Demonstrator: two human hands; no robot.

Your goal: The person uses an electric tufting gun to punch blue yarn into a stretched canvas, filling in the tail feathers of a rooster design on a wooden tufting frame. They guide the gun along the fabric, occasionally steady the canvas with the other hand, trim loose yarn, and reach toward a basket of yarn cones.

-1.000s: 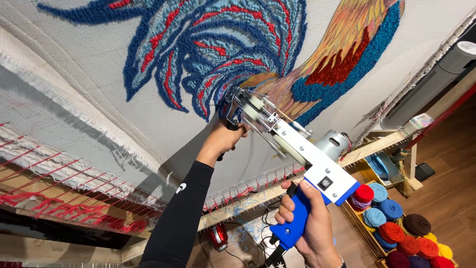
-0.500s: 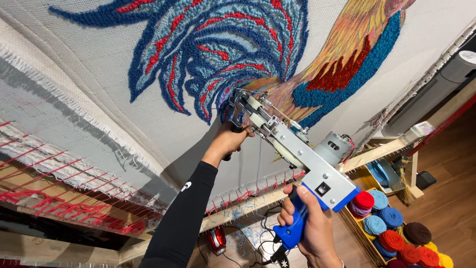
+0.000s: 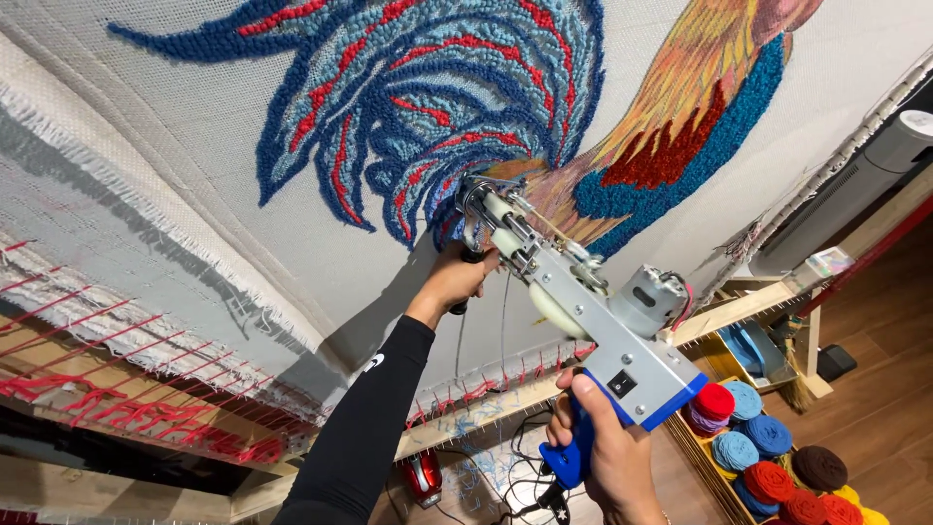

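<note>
A silver and blue tufting gun (image 3: 593, 331) points up at a white stretched cloth (image 3: 194, 146) with a tufted rooster design (image 3: 457, 107) in blue, red and orange. My left hand (image 3: 457, 279), in a black sleeve, is shut on the gun's black front handle just under the cloth. My right hand (image 3: 607, 457) is shut on the blue rear grip. The gun's tip (image 3: 476, 194) sits against the design's lower blue edge.
A wooden frame (image 3: 486, 413) with red yarn along its edge holds the cloth. Several yarn balls (image 3: 768, 457), red, blue, brown and yellow, lie in a wooden rack at lower right. Cables (image 3: 505, 467) trail on the wooden floor below. A grey cylinder (image 3: 875, 185) stands far right.
The view has shifted, so the gun and both hands now sit a little lower and further right in frame. The tip stays against the blue tufted area. Both grips are unchanged.
</note>
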